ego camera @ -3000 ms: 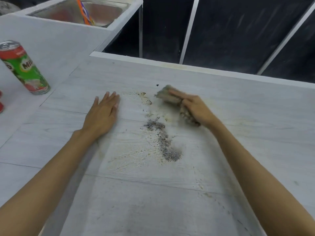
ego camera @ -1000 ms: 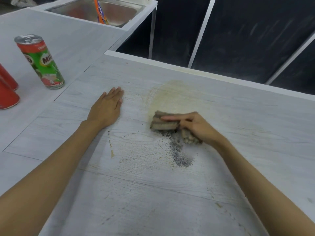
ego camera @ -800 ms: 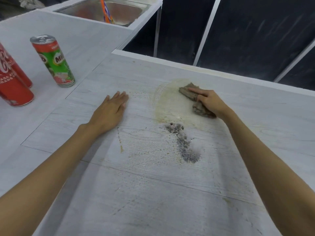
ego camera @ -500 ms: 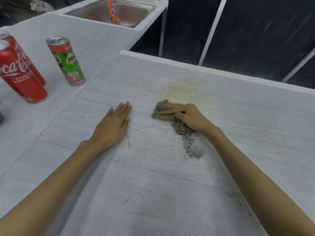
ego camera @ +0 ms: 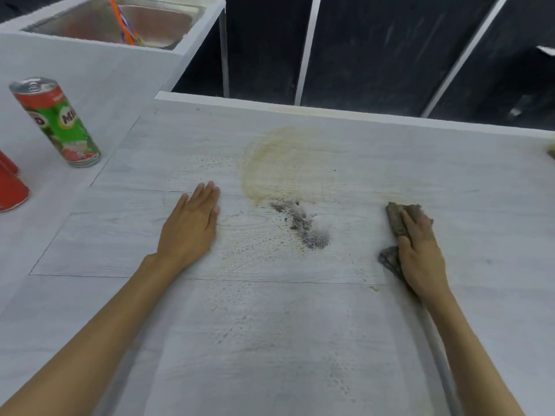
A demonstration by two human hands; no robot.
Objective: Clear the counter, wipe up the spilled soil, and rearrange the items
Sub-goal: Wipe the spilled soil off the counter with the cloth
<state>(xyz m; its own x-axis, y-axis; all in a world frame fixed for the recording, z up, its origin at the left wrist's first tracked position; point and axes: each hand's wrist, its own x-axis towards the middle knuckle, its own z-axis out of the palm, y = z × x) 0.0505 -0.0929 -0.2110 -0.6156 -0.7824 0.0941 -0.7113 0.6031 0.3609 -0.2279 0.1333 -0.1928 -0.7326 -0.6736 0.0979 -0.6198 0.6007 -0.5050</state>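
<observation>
A dark streak of spilled soil (ego camera: 301, 225) lies in the middle of the pale wood-grain counter (ego camera: 270, 340). A yellowish wet smear (ego camera: 282, 163) spreads just behind it, with fine grains scattered around. My right hand (ego camera: 420, 250) presses flat on a dirty brown rag (ego camera: 395, 219), well to the right of the soil. My left hand (ego camera: 190, 228) rests flat on the counter to the left of the soil, fingers together, holding nothing.
A green and red Milo can (ego camera: 55, 121) stands at the left, with red cans (ego camera: 10, 184) partly cut off at the left edge. A steel sink (ego camera: 120, 22) with an orange object in it sits at the back left. The counter's far edge drops to dark panels.
My right hand has slid the rag from the soil streak out to the right side of the counter. My left hand has stayed flat in place.
</observation>
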